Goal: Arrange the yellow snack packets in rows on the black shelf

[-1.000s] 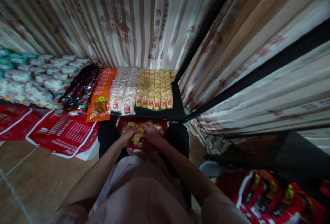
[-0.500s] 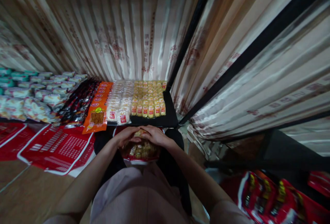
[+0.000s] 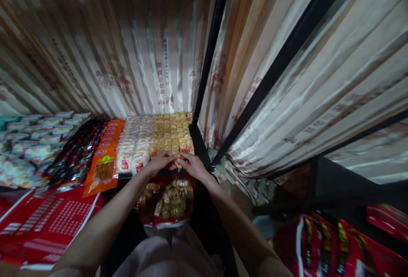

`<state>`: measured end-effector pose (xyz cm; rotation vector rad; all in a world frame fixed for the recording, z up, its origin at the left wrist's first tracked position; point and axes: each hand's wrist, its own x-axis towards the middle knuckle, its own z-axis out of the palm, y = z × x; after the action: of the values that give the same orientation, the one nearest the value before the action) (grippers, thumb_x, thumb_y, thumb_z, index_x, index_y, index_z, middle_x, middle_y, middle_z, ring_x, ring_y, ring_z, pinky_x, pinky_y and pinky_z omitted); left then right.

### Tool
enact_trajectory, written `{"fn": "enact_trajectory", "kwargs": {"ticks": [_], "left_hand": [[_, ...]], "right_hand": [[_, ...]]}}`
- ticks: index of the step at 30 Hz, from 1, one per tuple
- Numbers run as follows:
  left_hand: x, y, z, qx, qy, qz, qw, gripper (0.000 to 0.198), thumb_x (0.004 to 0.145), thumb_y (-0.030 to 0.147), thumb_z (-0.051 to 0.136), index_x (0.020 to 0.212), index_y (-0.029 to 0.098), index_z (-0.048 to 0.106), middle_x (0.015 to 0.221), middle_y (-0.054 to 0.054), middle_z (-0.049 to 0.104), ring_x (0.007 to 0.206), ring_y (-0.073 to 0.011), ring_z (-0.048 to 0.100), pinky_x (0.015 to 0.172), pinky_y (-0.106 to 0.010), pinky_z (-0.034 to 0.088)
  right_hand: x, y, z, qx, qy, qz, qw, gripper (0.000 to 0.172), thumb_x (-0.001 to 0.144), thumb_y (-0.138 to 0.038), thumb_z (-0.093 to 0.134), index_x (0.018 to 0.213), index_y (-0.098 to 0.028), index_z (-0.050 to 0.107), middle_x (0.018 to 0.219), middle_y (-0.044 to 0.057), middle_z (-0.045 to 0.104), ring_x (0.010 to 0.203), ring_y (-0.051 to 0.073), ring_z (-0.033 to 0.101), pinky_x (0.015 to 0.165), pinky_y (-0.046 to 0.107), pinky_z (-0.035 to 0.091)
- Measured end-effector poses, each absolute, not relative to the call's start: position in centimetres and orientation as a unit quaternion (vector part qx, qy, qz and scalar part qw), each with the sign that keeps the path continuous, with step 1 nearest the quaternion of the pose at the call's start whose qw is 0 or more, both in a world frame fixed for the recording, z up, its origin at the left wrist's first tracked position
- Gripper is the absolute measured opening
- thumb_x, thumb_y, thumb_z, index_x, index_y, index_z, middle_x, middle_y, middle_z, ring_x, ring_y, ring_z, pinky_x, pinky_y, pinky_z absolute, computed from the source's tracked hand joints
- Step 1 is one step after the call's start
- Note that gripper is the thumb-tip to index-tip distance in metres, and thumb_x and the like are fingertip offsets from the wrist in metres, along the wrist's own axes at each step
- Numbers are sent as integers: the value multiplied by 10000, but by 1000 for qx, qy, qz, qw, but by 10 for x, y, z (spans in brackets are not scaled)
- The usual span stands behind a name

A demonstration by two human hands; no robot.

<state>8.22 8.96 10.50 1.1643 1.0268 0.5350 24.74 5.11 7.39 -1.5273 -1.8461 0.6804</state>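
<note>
At the front edge of the yellow rows, my left hand [image 3: 162,161] and my right hand [image 3: 194,166] meet, fingertips closed together on a small yellow wrapped snack [image 3: 179,164]. Behind them, yellow snack packets [image 3: 170,134] stand in tight rows on the black shelf [image 3: 200,143]. Below my hands, an opened red bag [image 3: 191,202] rests on my lap, with several similar wrapped snacks [image 3: 168,204] inside. White wrapped packets [image 3: 134,141] form rows just left of the yellow ones.
Further left lie an orange snack bag [image 3: 105,158], dark packets [image 3: 78,149] and white-and-orange packets [image 3: 38,137]. A red printed sheet [image 3: 63,221] hangs below. Dark poles [image 3: 212,47] and pleated curtains [image 3: 143,56] enclose the shelf; red bags [image 3: 331,243] sit lower right.
Both hands have moved from inside the bag on my lap forward to the yellow rows, with a small yellow snack between them. The view has shifted slightly right.
</note>
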Motion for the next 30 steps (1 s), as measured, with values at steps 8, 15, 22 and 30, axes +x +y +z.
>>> {"fn": "enact_trajectory", "kwargs": {"ticks": [8,15,22,30], "left_hand": [[132,145,118,558,469,291,620,197,788,291,617,726,141,505,573,24,560,488,-86,552,547,-218,469],[168,188,116,588,460,319,584,96,772,187,602,727,141,531,639,12,577,561,-93,563,589,-218,481],[201,232,121,709,472,270,449,122,720,156,572,602,136,600,514,28,531,561,-110,520,545,-190,382],[234,270,121,771,487,246,327,206,740,89,537,912,111,650,707,-37,645,689,-140,564,632,-210,389]], "right_hand": [[267,91,84,-671,-631,137,364,330,872,-356,473,1126,-221,634,880,59,638,757,156,572,728,244,435],[282,129,81,-722,-565,92,388,431,882,-372,430,1244,-159,528,1007,114,633,747,171,589,739,281,451],[297,164,87,-728,-533,70,425,356,882,-319,413,1148,-150,579,969,121,646,857,210,585,774,287,431],[316,209,74,-753,-485,49,441,324,873,-273,391,1089,-142,594,935,112,648,896,211,569,776,276,409]]}}
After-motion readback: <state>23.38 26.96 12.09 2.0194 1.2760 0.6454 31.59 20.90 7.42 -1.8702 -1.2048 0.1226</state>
